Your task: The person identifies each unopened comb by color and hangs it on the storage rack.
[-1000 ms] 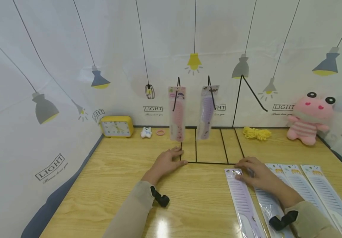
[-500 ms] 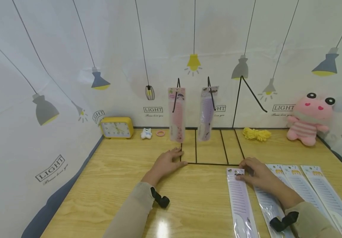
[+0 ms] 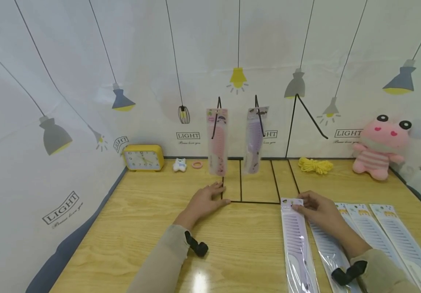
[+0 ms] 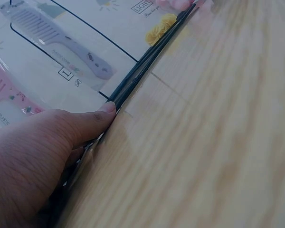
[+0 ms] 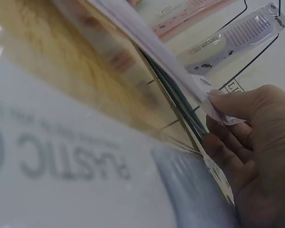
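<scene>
My right hand pinches the top end of a packaged purple comb between thumb and fingers. In the right wrist view the top end of the packet is raised off the table. My left hand rests at the front left corner of a black wire display rack, its thumb lying along the wire in the left wrist view. On the rack's upright hooks hang a packaged pink comb and another packaged purple comb. The rack's right hook carries nothing.
Several packaged blue-white combs lie on the right of the wooden table, partly under my right forearm. Along the back stand a yellow clock, a small white figure, a pink ring, yellow cord and a pink plush toy.
My right hand has lifted the top end of the purple comb packet slightly and moved it a little to the right. My left hand has stayed on the rack's corner.
</scene>
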Action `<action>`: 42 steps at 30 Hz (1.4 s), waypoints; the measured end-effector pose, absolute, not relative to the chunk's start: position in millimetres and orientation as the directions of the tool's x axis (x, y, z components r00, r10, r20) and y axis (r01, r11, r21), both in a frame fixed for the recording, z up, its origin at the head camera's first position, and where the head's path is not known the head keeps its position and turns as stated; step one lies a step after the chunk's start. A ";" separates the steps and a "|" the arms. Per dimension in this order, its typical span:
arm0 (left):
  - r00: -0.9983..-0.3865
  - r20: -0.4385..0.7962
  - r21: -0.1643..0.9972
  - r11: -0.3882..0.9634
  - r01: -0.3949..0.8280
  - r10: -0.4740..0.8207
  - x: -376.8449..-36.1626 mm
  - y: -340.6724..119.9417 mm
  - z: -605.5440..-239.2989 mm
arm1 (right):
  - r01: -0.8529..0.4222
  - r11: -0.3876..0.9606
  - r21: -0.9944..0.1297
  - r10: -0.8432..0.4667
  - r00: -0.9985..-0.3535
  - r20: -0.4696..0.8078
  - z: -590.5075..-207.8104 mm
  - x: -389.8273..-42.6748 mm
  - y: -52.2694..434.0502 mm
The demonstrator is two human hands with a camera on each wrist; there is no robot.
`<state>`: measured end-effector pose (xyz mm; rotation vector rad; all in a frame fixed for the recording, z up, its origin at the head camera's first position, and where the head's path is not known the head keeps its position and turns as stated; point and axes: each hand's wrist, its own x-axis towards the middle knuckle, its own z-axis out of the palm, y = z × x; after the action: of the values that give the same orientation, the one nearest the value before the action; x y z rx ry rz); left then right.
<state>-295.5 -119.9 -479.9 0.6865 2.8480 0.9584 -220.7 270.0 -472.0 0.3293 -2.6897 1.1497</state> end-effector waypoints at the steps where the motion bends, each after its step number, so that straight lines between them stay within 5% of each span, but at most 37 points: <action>1: -0.899 0.084 0.587 0.708 0.393 0.430 -295.3 -120.1 -479.9 | -0.262 0.646 -0.717 -0.118 -0.962 0.245 -470.5 -220.0 269.4; 10: -0.900 0.082 0.583 0.712 0.392 0.428 -294.2 -120.1 -478.9 | -0.126 0.449 -0.884 -0.055 -0.992 0.113 -462.7 -219.0 269.1; 20: -0.895 0.084 0.591 0.702 0.398 0.437 -296.0 -119.5 -481.0 | -0.141 0.270 -0.952 -0.009 -0.990 0.144 -441.3 -219.7 265.1; 33: -0.900 0.094 0.579 0.712 0.397 0.425 -294.4 -126.7 -480.7 | -0.498 -0.013 -0.867 -0.086 -0.864 0.497 -324.2 -227.0 205.5; 42: -0.891 0.094 0.584 0.700 0.410 0.443 -295.9 -121.2 -481.5 | -0.602 -0.108 -0.791 -0.099 -0.786 0.611 -303.8 -233.4 180.3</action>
<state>-295.9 -121.2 -481.5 0.7153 2.8470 0.9589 -233.4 180.3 -303.8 0.7694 -1.8149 1.9556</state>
